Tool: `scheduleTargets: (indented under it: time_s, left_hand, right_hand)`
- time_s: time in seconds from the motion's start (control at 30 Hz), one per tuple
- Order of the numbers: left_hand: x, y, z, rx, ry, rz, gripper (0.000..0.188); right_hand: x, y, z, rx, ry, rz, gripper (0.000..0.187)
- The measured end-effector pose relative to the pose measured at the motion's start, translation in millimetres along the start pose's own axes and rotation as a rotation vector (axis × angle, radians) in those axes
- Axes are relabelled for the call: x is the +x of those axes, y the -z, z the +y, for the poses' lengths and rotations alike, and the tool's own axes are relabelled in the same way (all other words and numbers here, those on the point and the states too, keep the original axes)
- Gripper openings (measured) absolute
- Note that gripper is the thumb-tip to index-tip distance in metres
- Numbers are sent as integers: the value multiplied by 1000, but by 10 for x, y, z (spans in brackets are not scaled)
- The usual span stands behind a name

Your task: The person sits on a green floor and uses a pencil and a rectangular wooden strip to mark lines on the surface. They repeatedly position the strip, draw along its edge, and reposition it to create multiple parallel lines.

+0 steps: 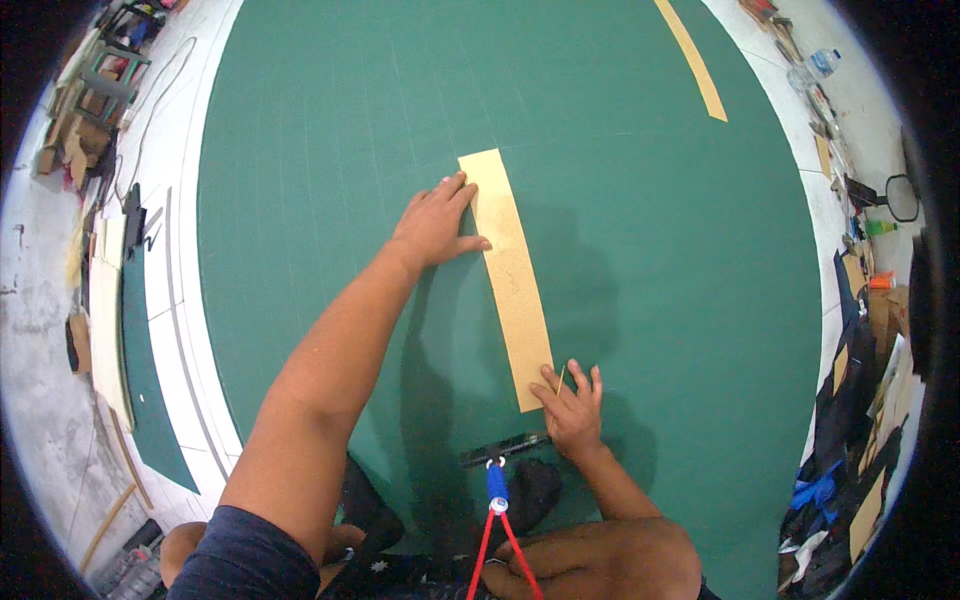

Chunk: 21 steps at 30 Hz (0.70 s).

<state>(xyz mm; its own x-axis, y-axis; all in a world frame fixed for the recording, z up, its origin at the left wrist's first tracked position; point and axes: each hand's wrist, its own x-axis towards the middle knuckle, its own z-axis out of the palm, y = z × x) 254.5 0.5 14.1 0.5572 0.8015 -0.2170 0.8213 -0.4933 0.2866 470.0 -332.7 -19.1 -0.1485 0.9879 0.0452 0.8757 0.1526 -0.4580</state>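
Note:
A long tan strip [512, 270], like card or stiff paper, lies on a wide green sheet [700, 330], running from near me to far. My left hand [437, 222] rests on its far left edge, thumb and fingers spread and pressing on the surface. At the strip's near end, my right hand [575, 408] touches the right corner with its thumb side. A thin yellow stick [560, 380], pen-like, stands between the right thumb and fingers. Its kind is too small to tell.
Another tan strip [695, 65] lies at the far right of the sheet. Faint pale lines mark the sheet. A red cord [482, 550] with a dark flat object [505, 449] hangs close to me. Clutter, including a clear bottle [824, 62], lines the right wall; boards [108, 300] lean left.

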Motion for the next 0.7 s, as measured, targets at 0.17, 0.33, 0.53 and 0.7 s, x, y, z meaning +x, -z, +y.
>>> scheduleTargets:
  time_s: [0.17,0.33,0.53,0.7]
  left_hand:
    - [14,21,-4,-10,31,-30,98]
    - [55,10,40,-23,19,-28,98]
    - [43,-89,-151,-24,-49,30,111]
    - [89,-92,-59,30,-112,17,124]
  right_hand:
    - [5,-13,-6,-17,-3,-4,40]
    - [-31,-26,28,-32,-2,6,37]
    - [18,-91,35,-14,-1,28,35]
    - [19,-58,55,-12,-8,50,34]
